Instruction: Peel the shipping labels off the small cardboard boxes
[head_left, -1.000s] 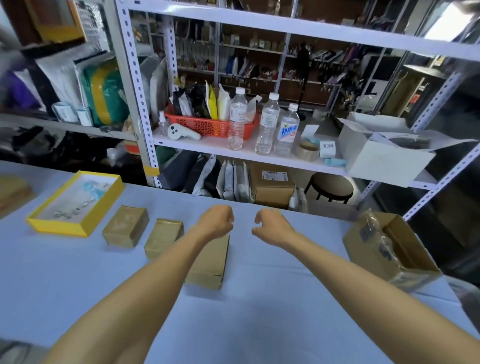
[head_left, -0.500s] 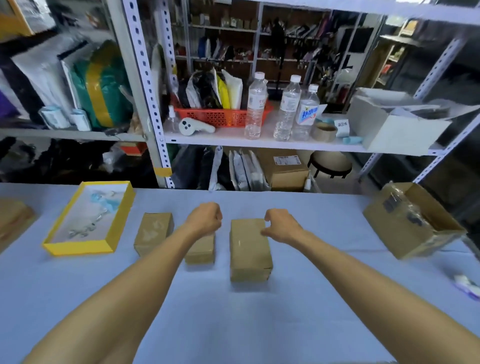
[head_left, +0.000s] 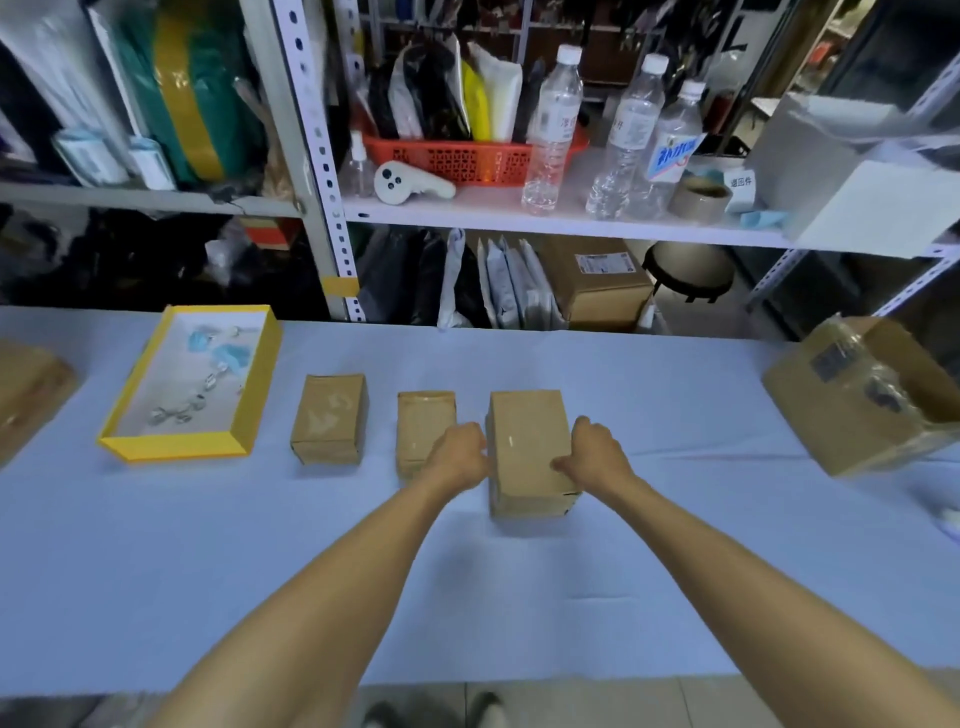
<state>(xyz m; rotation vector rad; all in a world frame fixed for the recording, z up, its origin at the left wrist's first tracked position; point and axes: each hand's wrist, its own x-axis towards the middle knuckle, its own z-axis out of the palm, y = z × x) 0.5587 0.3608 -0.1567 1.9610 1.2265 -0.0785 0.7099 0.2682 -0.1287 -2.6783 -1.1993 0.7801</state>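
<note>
Three small brown cardboard boxes stand in a row on the pale blue table (head_left: 519, 597). The right box (head_left: 524, 441) is the tallest. My left hand (head_left: 460, 457) presses against its left side and my right hand (head_left: 595, 452) grips its right side, thumb on the top face. The middle box (head_left: 423, 421) is partly hidden behind my left hand. The left box (head_left: 328, 415) stands apart from both hands. No white shipping label shows on the top faces.
A yellow-rimmed tray (head_left: 176, 447) with small items lies at the left. A larger open cardboard box (head_left: 862, 400) with plastic film sits at the right. Another brown box (head_left: 26, 389) is at the far left edge. Metal shelving with bottles rises behind the table.
The view has tilted down and closer. Both hands moved from hovering fists above the boxes down onto the sides of the right box.
</note>
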